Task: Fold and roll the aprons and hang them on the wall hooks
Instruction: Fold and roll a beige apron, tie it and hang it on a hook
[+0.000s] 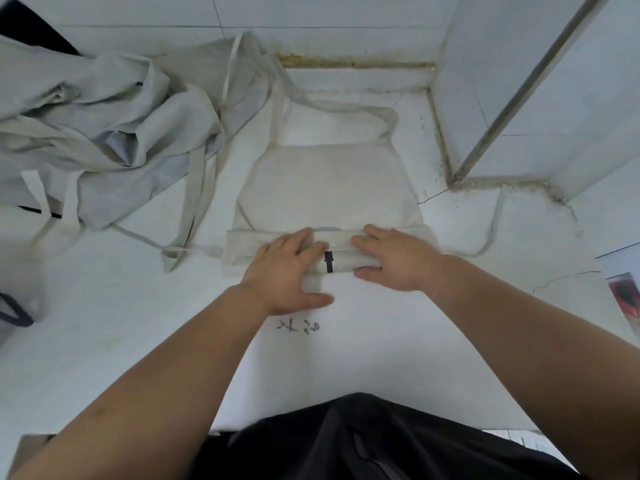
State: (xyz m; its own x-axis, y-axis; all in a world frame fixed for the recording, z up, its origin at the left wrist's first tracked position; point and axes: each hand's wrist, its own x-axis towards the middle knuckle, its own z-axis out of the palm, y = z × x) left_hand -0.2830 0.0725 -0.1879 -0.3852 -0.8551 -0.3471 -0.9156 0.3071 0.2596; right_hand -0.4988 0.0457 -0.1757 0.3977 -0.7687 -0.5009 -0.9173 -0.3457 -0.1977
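Note:
A pale beige apron (329, 181) lies flat on the white counter (104, 323), bib and neck loop pointing away from me. Its near end is wound into a flat roll (341, 252) with a small black tab on it. My left hand (287, 271) rests on the left part of the roll, fingers straight, thumb along its near edge. My right hand (391, 258) presses the right part, fingers flat. One waist tie (491, 230) trails off to the right, another runs left.
A heap of crumpled beige aprons (97, 133) with loose straps covers the counter's back left. Tiled walls close the back, and a tiled corner with a metal pipe (519, 95) juts in at the right. A black strap (14, 311) lies at the far left.

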